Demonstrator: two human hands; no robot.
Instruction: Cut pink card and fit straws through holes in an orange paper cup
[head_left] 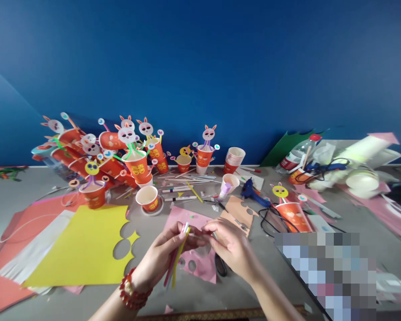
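Note:
My left hand, with a red bead bracelet at the wrist, pinches a small bundle of thin strips, yellow and dark pink with whitish tops, that hang down below the fingers. Close on its right, my right hand has thumb and fingers drawn together near the bundle; whatever lies between them is too small and blurred to name. Beneath both hands lies a pink sheet with round holes cut in it. The black handles of scissors show under my right hand.
A yellow sheet with cut-outs lies left. Decorated red cups crowd the back left, pens lie mid-table. A blue glue gun, a decorated cup and a bottle stand or lie right. A pixelated patch covers the lower right.

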